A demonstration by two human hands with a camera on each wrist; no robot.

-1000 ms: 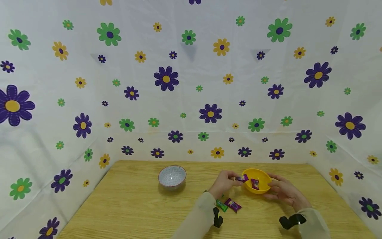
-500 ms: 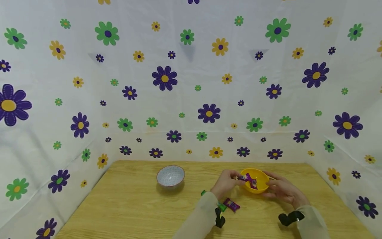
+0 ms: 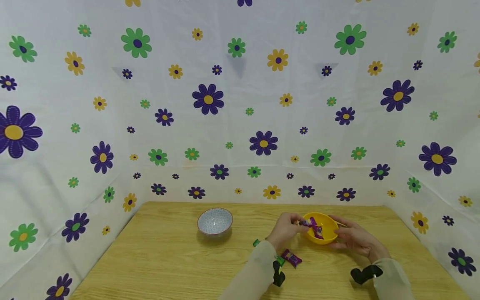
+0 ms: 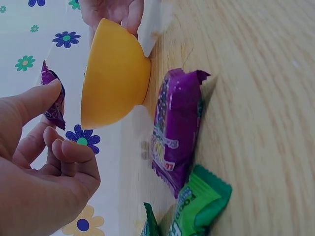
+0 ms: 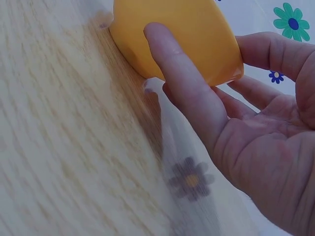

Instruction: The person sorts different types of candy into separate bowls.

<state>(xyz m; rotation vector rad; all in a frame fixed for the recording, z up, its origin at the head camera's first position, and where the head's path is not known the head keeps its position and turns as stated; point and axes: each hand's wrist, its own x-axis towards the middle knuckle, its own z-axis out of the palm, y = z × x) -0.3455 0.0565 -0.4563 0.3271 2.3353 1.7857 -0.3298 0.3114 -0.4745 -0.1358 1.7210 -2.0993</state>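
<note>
Over the left rim of a yellow bowl point(image 3: 326, 239), my left hand point(image 3: 286, 228) pinches a purple-wrapped candy point(image 4: 55, 115) between thumb and fingers. Another purple candy point(image 3: 317, 231) lies inside the bowl. My right hand point(image 3: 356, 239) holds the bowl's right side; in the right wrist view its thumb point(image 5: 172, 64) lies along the outer wall, the other fingers spread round the far side. Beside my left wrist, a purple candy point(image 4: 177, 123) and a green candy point(image 4: 202, 199) lie on the table. A further green candy point(image 3: 256, 242) peeks out behind the left forearm.
A grey patterned bowl point(image 3: 215, 221) with a reddish rim stands at the back, left of the hands. The wooden table point(image 3: 168, 258) is enclosed at the back and sides by a white flowered sheet point(image 3: 225, 129).
My left hand has shifted slightly right, bringing its candy further over the bowl's rim and close to the candy inside. The right hand stays on the bowl.
</note>
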